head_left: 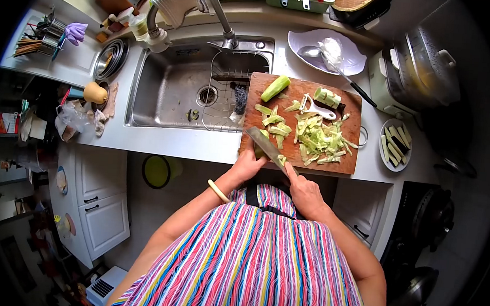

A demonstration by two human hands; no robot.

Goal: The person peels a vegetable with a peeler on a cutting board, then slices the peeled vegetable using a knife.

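My right hand [306, 192] is wrapped round the handle of a knife [269, 148], whose wide blade lies over the front left of the wooden cutting board [343, 164]. Close beside the blade, my left hand [248, 166] holds a green vegetable piece [264, 134], mostly hidden by the knife. A peeled green length [275, 88] lies at the board's back left. Flat green slices [277, 124] are scattered below it. On the right are a heap of peelings [321, 137], a white peeler [319, 109] and a cut pale section [327, 97].
Left of the board is a steel sink [173, 85] with a wire rack and a faucet [228, 38]. Behind the board sits a white dish [351, 61] with a ladle. A plate of cut strips [395, 145] stands right, near a steamer [427, 69]. The counter edge runs in front.
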